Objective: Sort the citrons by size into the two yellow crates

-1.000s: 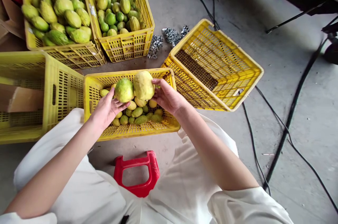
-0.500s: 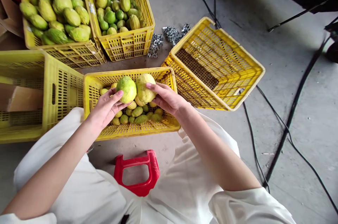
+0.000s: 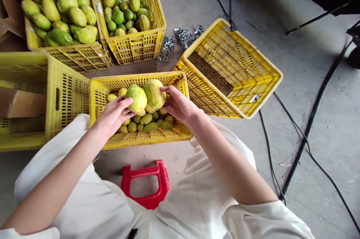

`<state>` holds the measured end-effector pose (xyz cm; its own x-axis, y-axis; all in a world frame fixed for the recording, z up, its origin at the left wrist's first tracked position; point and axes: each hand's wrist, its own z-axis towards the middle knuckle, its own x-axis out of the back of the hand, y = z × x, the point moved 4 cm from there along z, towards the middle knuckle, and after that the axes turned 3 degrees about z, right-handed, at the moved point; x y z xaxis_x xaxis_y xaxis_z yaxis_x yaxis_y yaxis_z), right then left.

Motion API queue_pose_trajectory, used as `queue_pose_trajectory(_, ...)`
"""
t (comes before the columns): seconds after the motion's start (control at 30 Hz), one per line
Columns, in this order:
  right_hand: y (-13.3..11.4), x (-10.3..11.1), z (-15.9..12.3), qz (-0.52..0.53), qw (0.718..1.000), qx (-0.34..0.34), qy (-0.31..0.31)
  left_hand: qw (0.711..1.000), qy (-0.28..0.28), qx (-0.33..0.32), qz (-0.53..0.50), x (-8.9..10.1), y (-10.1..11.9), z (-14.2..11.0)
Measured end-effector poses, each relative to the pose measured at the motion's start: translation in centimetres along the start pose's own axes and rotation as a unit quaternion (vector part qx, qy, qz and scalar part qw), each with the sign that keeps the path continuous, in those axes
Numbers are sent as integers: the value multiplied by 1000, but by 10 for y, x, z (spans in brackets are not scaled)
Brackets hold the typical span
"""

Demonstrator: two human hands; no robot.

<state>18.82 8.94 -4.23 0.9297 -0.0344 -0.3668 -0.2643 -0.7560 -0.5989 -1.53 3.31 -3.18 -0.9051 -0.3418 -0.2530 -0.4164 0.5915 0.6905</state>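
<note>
My left hand (image 3: 115,113) holds a large round green fruit (image 3: 136,98) with its fingers and thumb at the fruit's left side. In my right hand (image 3: 180,104) is a paler yellow-green fruit (image 3: 154,94), gripped from its right side and mottled on its skin. The two fruits are side by side, touching or nearly so, above a yellow plastic crate (image 3: 140,142). Inside that crate lie several smaller green and yellow fruits (image 3: 146,119), partly hidden by my hands and the held fruits.
Behind stand a crate heaped with green-yellow fruits (image 3: 67,2) and another with mixed-size fruits (image 3: 123,14). A tilted yellow crate (image 3: 233,70) is at the right; a crate with cardboard (image 3: 25,104) is left. Black cables (image 3: 306,134) cross the floor. A red plastic stool (image 3: 161,182) shows between my legs.
The yellow-green fruit has turned in my right hand, showing a more mottled side, and my right thumb has shifted to its upper right edge. My left hand keeps its grip.
</note>
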Motion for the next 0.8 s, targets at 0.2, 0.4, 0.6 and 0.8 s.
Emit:
queue_pose_trajectory(0.2, -4, -5, -6, -22, 999, 28, -18, 1000, 23, -9, 5, 1, 2, -1)
queue_pose_trajectory(0.4, 0, -6, -7, -51, 995, 18, -79, 999, -19, -9, 47, -5, 6, -6)
queue_pose_trajectory(0.6, -1, -5, -5, -35, 997, 21, -59, 999, -30, 0, 33, 0, 0, 0)
queue_pose_trajectory(0.8, -3, -2, -3, -31, 999, 21, -37, 1000, -1, -1, -7, 7, -4, 7)
